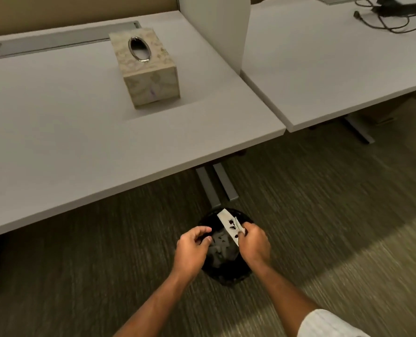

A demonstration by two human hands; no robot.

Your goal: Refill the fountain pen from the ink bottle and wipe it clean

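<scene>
The white tissue point(229, 226) is folded into a narrow strip and is marked with several dark ink blots toward its near end. It is pinched at that near end in the grip of the right hand point(254, 243). It is held tilted, with the free end pointing away and to the left. It is positioned above the open black waste bin point(226, 277) on the floor.

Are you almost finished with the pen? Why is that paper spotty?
Nearly done, it seems. The tissue in the right hand has dark ink blots, so wiping looks done. It hangs over the black bin, not yet dropped. The left hand holds nothing visible. The pen and ink bottle are out of view, so I can't check them.
</scene>
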